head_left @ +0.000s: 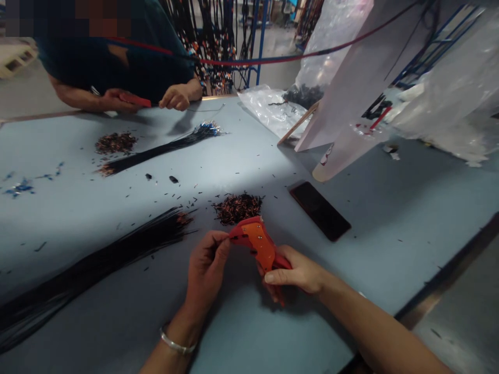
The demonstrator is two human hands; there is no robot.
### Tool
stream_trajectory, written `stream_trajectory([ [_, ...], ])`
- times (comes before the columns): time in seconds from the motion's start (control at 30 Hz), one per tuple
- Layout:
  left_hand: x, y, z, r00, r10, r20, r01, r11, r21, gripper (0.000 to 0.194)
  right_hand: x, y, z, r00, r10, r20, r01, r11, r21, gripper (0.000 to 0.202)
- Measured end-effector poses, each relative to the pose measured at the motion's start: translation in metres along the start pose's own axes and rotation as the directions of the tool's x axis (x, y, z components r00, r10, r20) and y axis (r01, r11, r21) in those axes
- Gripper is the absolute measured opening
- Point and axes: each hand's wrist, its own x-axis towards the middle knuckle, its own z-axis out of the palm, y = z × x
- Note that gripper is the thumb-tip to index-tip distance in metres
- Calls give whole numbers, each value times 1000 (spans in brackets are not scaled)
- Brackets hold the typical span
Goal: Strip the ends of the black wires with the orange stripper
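My right hand (290, 272) is wrapped round the handles of a red and orange wire stripper (259, 239). At its jaw end my left hand (208, 262) is closed in a pinch, with thumb and forefinger right at the tool's mouth. What lies between those fingertips is too small to make out; it may be a thin wire. Just beyond the tool is a pile of short black and copper-coloured offcuts (238, 208). Left of my left hand lies a thick bundle of black wires (113, 259), its bared copper ends pointing toward the pile.
Across the table (374, 254) a co-worker's hands (175, 97) hold a red tool (134, 98). A second wire bundle (163, 148), another offcut pile (116, 142) and blue bits (19, 188) lie there. A phone (320, 210) and a slanted white panel (335, 98) are on the right.
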Motion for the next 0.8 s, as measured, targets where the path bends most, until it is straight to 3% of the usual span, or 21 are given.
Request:
stream_trajectory([
  [0.43,2,-3,-3,1000,2,24,-3,1000,10,16,2,7,3,997,-13,-75,4,994,-109,43],
  [0.8,2,0,-3,1000,-21,21,21,1000,21,18,5,7,10,986,-16,-163,0,995,-97,46],
])
